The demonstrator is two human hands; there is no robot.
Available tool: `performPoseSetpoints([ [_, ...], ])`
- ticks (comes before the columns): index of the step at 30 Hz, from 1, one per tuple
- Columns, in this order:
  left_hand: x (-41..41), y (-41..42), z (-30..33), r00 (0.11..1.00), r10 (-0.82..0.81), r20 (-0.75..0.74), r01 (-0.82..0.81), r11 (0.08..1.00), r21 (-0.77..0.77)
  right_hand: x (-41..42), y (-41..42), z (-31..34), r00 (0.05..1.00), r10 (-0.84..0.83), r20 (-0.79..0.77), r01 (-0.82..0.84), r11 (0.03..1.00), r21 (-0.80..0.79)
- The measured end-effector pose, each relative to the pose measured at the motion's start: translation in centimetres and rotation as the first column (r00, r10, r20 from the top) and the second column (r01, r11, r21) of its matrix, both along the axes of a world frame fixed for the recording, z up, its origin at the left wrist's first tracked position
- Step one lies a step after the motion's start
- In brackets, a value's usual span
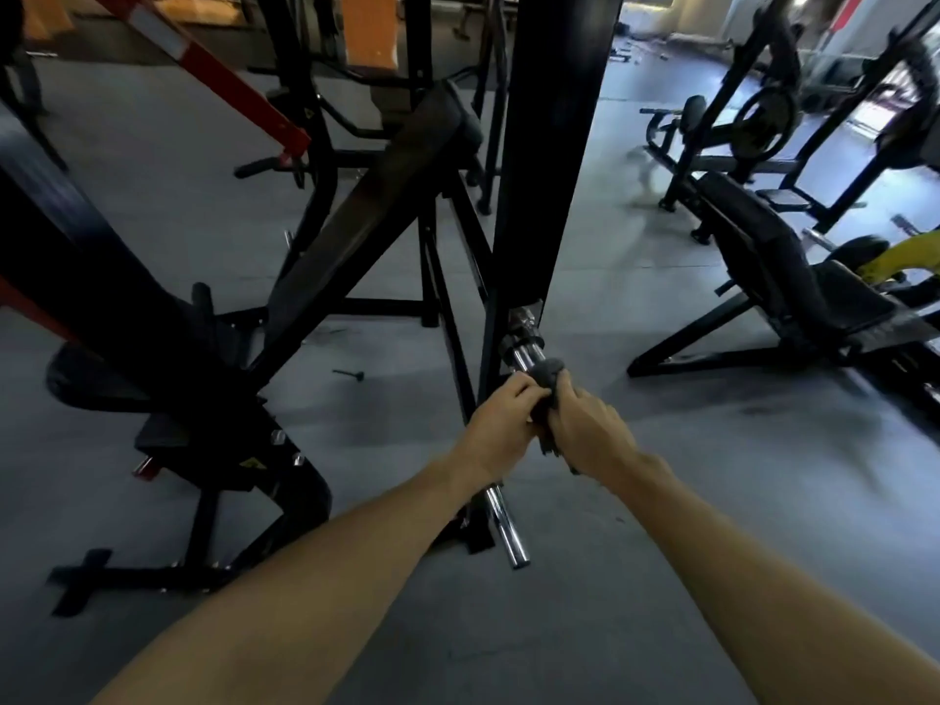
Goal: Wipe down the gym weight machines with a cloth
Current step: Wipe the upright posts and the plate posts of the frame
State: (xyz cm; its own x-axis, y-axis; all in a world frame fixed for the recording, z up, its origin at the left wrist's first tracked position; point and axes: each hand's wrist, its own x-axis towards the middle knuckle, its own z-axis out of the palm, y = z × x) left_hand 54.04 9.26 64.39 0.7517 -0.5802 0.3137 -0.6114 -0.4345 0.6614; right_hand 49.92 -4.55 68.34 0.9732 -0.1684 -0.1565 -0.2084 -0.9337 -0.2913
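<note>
Two hands meet on one chrome bar (pixel 508 531), right in the middle of the floor (pixel 712 501). Over on the left, a black machine frame (pixel 168 318) leans with its padded seat (pixel 91 379) low. Left hand (pixel 501 424) curls around the bar from that side, fingertips touching the grey cloth (pixel 549 371). The bar's long axis runs from the black upright (pixel 549 145) down toward the camera, free end pointing at us. Right hand (pixel 590 432) grips the cloth, bunched around the bar. Further right, a bench (pixel 793 277) sits well apart.
</note>
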Motion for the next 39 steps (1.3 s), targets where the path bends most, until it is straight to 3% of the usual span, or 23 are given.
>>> performPoseSetpoints([
  [2, -1.1, 0.2, -0.5, 0.997, -0.036, 0.064, 0.033, 0.999, 0.041, -2.1, 0.2, 0.2, 0.999, -0.037, -0.020, 0.037, 0.999, -0.028],
  [5, -1.7, 0.4, -1.6, 0.948, -0.160, 0.275, 0.143, 0.986, 0.082, -4.9, 0.6, 0.6, 0.998, -0.061, -0.030, 0.059, 0.996, -0.070],
  [9, -1.7, 0.5, -1.6, 0.927, -0.283, 0.248, 0.255, 0.957, 0.140, -6.4, 1.8, 0.9, 0.997, -0.077, 0.005, 0.076, 0.972, -0.223],
  [15, -0.7, 1.4, -2.5, 0.898, -0.371, 0.236, 0.322, 0.921, 0.219, -5.5, 4.8, 0.2, 0.993, -0.113, -0.034, 0.073, 0.813, -0.578],
  [22, 3.5, 3.0, -1.9, 0.816, -0.278, 0.507, 0.135, 0.944, 0.301, 0.2, 5.9, 0.6, 0.989, 0.009, -0.148, -0.122, 0.616, -0.779],
  [27, 7.7, 4.3, -0.6, 0.760, -0.337, 0.556, -0.019, 0.843, 0.538, 4.8, 6.2, 0.1, 0.986, 0.020, -0.166, -0.150, 0.549, -0.823],
  [33, 7.4, 4.3, -0.4, 0.821, -0.333, 0.463, 0.006, 0.817, 0.577, 5.1, 5.7, -0.4, 0.988, 0.009, -0.154, -0.132, 0.563, -0.816],
  [39, 4.7, 3.2, 0.0, 0.808, -0.363, 0.464, 0.104, 0.863, 0.494, 0.9, 4.8, 0.1, 0.996, -0.006, -0.087, -0.053, 0.746, -0.664],
])
